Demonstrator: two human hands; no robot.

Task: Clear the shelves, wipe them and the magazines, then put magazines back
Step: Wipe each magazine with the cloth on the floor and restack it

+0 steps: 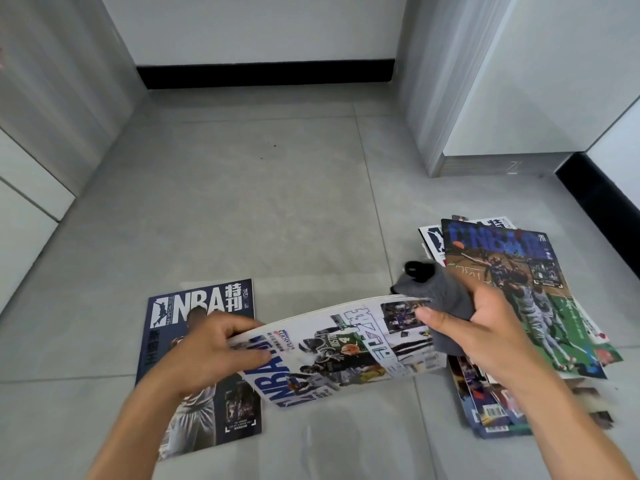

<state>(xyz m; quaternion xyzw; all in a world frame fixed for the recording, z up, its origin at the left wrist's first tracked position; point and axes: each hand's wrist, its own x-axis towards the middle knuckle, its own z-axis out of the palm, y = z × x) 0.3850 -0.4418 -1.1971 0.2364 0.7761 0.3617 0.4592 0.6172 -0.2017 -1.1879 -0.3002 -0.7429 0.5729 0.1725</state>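
A white NBA magazine (339, 351) is held tilted above the floor. My left hand (211, 351) grips its left edge, thumb on the cover. My right hand (474, 327) clutches a grey cloth (440, 292) against the magazine's right edge. A dark-blue NBA magazine (183, 327) lies flat on the floor under my left hand. To the right a messy pile of several magazines (540, 296) lies on the floor, a blue-and-green cover on top.
The grey tiled floor (259, 209) stretches ahead to a white wall with a black skirting board (266, 74). A white cabinet (502, 81) stands at the back right, and white panels (31, 161) line the left side.
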